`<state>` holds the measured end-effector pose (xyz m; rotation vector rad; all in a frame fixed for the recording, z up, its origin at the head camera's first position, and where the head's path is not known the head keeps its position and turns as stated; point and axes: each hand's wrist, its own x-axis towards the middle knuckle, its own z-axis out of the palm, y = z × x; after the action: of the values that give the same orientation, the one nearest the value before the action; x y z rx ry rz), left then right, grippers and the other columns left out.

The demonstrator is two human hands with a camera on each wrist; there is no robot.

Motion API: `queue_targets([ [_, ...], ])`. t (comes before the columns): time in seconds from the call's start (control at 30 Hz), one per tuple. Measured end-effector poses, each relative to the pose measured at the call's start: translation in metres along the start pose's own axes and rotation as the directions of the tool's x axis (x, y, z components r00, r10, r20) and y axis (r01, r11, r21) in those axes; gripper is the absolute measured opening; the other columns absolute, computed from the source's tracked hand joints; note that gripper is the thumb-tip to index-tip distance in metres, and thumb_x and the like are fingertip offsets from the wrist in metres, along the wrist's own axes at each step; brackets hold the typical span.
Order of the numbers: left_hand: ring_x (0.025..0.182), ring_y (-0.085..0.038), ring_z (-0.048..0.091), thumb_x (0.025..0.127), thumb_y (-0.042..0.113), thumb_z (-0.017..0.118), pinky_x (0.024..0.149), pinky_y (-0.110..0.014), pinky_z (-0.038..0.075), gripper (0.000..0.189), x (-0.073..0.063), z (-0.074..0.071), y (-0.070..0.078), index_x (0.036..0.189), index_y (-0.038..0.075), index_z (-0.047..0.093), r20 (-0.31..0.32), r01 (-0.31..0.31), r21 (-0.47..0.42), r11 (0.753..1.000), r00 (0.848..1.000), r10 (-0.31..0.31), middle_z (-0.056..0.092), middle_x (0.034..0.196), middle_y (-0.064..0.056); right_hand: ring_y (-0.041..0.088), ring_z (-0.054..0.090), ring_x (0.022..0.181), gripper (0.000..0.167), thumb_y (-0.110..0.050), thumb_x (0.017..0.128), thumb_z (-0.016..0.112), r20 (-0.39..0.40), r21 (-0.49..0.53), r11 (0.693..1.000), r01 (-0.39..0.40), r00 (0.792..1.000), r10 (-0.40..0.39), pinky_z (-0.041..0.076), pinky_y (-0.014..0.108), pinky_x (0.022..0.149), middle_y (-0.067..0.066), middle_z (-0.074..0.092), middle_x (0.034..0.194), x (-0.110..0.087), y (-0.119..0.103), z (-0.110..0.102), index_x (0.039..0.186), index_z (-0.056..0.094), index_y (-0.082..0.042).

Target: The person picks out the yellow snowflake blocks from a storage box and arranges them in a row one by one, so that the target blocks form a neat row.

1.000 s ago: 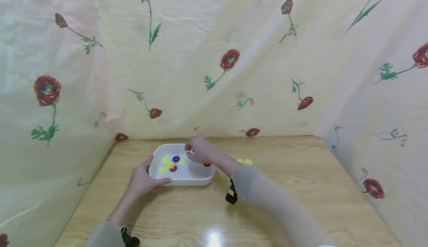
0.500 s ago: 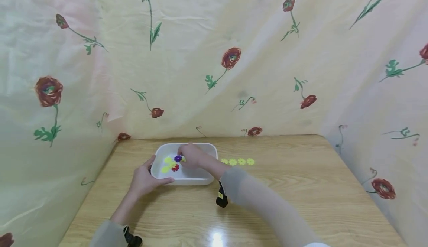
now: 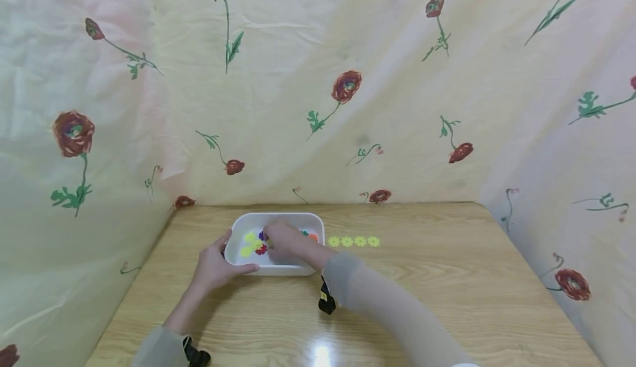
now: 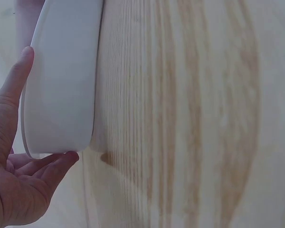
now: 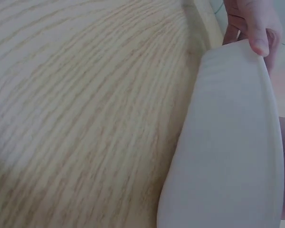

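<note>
A white tray (image 3: 290, 271) stands on the table, holding small flower-shaped pieces. My left hand (image 3: 213, 265) holds its left end, thumb along the front rim and fingers against the short side; the left wrist view shows the same hand (image 4: 23, 185) at the tray's corner. My right hand (image 3: 285, 241) reaches down inside the tray, fingers bent, fingertips right at a purple flower piece (image 3: 261, 235). I cannot tell whether they pinch a piece. Left of the fingers lie yellow pieces (image 3: 247, 251) and a red one (image 3: 260, 250). An orange piece (image 3: 313, 237) shows behind the wrist.
Several yellow flower pieces (image 3: 346, 241) lie in a row on the wooden table (image 3: 422, 278), right of the tray. A flower-printed cloth (image 3: 278, 107) hangs behind the table and along both sides.
My right hand has moved left and lower within the tray, toward the purple piece. The row of yellow pieces has come fully into view. My left hand keeps its hold on the tray.
</note>
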<state>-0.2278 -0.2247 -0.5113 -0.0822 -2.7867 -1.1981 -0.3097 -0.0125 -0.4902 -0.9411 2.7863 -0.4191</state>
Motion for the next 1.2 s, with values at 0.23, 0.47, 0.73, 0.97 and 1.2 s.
queue_targets([
  [0.23, 0.138, -0.043, 0.061, 0.071, 0.053, 0.098, 0.109, -0.055, 0.055, 0.125, -0.0011, -0.0001, 0.0014, 0.16, -0.009, 0.036, 0.005, 0.008, 0.015, 1.0, 1.0, -0.008, 0.048, 0.159, -0.033, 0.01, 0.059, 0.082, 0.026, -0.007, 0.096, 0.07, -0.013, 0.006, 1.0, -0.03, 0.999, 0.03, 0.053, 0.021, 0.077, -0.002, 0.065, 0.1, -0.0026, 0.0012, 0.0015, 0.123, 0.069, -0.01],
  [0.47, 0.136, -0.042, 0.062, 0.069, 0.052, 0.099, 0.107, -0.054, 0.057, 0.126, -0.0018, 0.0018, 0.0015, 0.16, -0.009, 0.037, -0.002, 0.005, -0.009, 1.0, 1.0, -0.005, 0.049, 0.159, -0.032, 0.009, 0.059, 0.081, 0.021, -0.009, 0.096, 0.072, -0.041, -0.018, 0.999, -0.03, 0.999, 0.03, 0.056, 0.02, 0.08, -0.003, 0.065, 0.097, -0.0032, 0.0012, 0.0042, 0.117, 0.071, -0.01],
  [0.73, 0.136, -0.043, 0.062, 0.071, 0.051, 0.098, 0.108, -0.055, 0.056, 0.125, -0.0029, 0.0028, 0.002, 0.161, -0.009, 0.036, 0.007, 0.013, -0.01, 1.0, 1.0, -0.013, 0.048, 0.159, -0.033, 0.01, 0.056, 0.073, 0.01, -0.003, 0.091, 0.075, -0.042, 0.01, 1.0, -0.012, 0.999, 0.012, 0.052, 0.02, 0.07, -0.003, 0.065, 0.083, -0.0029, 0.0025, 0.0026, 0.095, 0.073, -0.012],
  [0.97, 0.138, -0.043, 0.06, 0.07, 0.054, 0.098, 0.111, -0.055, 0.054, 0.128, -0.0027, 0.0021, 0.0006, 0.162, -0.008, 0.034, 0.013, 0.025, -0.008, 1.0, 1.0, -0.024, 0.046, 0.161, -0.032, 0.015, 0.066, 0.093, 0.025, -0.003, 0.083, 0.08, -0.031, -0.024, 0.999, -0.033, 0.999, 0.032, 0.058, 0.028, 0.095, 0.002, 0.076, 0.102, 0.0014, 0.0062, 0.0021, 0.107, 0.08, -0.01],
  [1.2, 0.136, -0.042, 0.061, 0.07, 0.053, 0.099, 0.11, -0.055, 0.055, 0.127, -0.0024, 0.0007, 0.0018, 0.162, -0.007, 0.035, 0.011, 0.033, -0.012, 0.999, 0.999, -0.033, 0.048, 0.16, -0.031, 0.013, 0.059, 0.082, 0.021, -0.003, 0.078, 0.084, 0.014, 0.066, 0.994, -0.087, 0.996, 0.086, 0.054, 0.024, 0.079, -0.002, 0.068, 0.089, 0.0002, 0.0056, -0.0013, 0.095, 0.074, -0.01],
])
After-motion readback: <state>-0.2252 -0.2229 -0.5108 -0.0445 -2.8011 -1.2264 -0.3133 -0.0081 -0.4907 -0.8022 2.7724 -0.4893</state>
